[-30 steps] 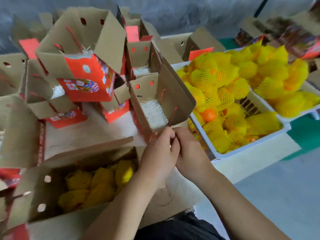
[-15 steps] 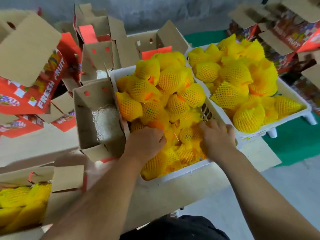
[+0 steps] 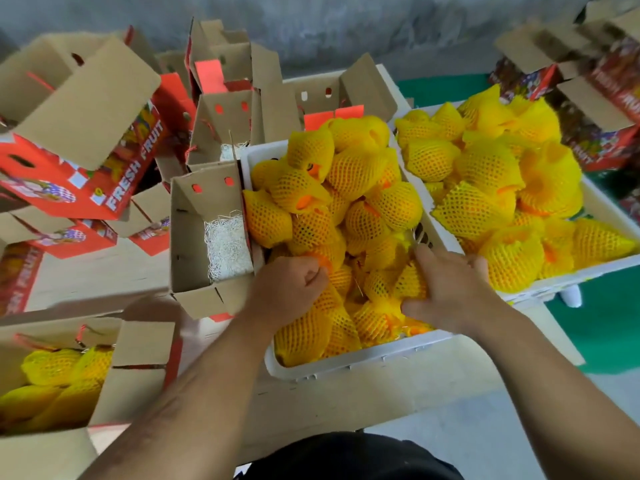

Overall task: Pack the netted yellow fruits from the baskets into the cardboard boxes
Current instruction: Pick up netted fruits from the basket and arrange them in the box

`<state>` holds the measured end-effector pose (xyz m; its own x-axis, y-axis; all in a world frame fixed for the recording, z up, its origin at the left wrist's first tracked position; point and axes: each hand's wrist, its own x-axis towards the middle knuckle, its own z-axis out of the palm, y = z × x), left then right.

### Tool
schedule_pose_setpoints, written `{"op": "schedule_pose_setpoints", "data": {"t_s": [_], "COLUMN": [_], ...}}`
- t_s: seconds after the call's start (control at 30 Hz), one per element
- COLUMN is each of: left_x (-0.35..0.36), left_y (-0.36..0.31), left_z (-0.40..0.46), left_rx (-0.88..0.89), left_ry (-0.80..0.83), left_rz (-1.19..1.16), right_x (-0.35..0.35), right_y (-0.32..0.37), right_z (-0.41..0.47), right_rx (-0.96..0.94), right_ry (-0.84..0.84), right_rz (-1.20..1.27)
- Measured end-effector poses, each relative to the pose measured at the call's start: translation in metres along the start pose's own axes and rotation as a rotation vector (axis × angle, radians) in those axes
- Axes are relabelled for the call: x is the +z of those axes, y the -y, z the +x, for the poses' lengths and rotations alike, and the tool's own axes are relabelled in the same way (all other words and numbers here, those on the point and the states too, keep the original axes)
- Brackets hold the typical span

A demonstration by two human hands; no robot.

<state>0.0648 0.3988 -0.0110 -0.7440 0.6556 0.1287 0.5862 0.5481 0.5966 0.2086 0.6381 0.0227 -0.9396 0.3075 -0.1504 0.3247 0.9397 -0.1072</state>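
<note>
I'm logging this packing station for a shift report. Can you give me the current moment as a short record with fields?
left hand: left hand curled among netted fruits in the near basket
right hand: right hand grips a netted fruit in the same basket
open box: empty box left of the basket, only white shredded padding inside
filled box: box at lower left already holds netted fruits
second basket: far basket to the right, heaped with fruits
spare boxes: stacked red "FRESH FRUIT" boxes at upper left
</note>
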Motion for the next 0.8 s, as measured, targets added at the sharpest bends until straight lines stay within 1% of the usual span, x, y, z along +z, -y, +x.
{"op": "schedule_pose_setpoints", "data": {"t_s": [0.07,0.13,0.2,0.27,0.37,0.47,0.57,0.63,0.67,0.77,0.8], "left_x": [-0.004,-0.006,-0.005,-0.002,-0.002,-0.003,-0.003,-0.002,-0.002,-0.005,-0.006], "left_y": [0.002,0.004,0.003,0.004,0.004,0.002,0.000,0.000,0.000,-0.003,-0.003], "left_z": [0.000,0.001,0.003,0.004,0.006,0.008,0.009,0.009,0.010,0.011,0.011], "left_rx": [-0.047,-0.042,-0.031,-0.045,-0.051,-0.057,-0.089,-0.113,-0.127,-0.181,-0.203], "left_ry": [-0.083,-0.128,-0.099,-0.065,-0.051,0.020,0.108,0.138,0.143,0.144,0.145], "left_rz": [-0.121,-0.136,-0.080,-0.041,-0.024,0.017,0.090,0.116,0.115,0.058,0.031], "right_x": [0.000,0.002,0.010,0.022,0.031,0.033,0.032,0.030,0.030,0.029,0.029], "right_y": [0.003,0.017,0.035,0.048,0.050,0.049,0.049,0.048,0.047,0.045,0.045], "right_z": [-0.001,0.003,0.005,0.007,0.010,0.011,0.013,0.014,0.013,0.011,0.011], "right_rx": [-0.058,-0.110,-0.094,-0.060,-0.070,-0.061,0.002,0.043,0.036,-0.031,-0.019], "right_ry": [-0.136,-0.157,-0.121,-0.094,-0.095,-0.082,-0.083,-0.077,-0.109,-0.274,-0.300], "right_rz": [0.520,0.906,1.149,1.305,1.368,1.404,1.427,1.471,1.492,1.498,1.504]}}
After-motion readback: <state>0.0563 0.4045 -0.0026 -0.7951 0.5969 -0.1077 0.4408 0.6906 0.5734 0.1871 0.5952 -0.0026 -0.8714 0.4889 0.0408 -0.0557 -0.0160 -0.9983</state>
